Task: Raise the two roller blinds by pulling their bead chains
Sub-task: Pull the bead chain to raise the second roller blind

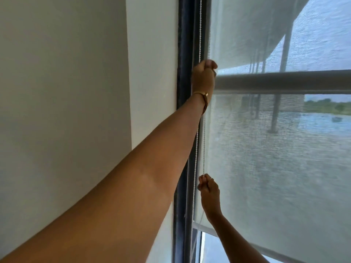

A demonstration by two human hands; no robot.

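A sheer white roller blind [275,158] covers most of the window, and its bottom bar [218,231] hangs a little above the lower edge of the view. A white bead chain [199,35] runs down the blind's left side beside the dark window frame [183,54]. My left hand [204,76], with a gold bracelet at the wrist, is raised high and closed on the chain. My right hand [209,190] is lower and pinches the other strand of the chain.
A white wall [66,92] fills the left half of the view. A grey horizontal rail [284,81] crosses behind the blind. Through the fabric I see posts, water and a distant green shore.
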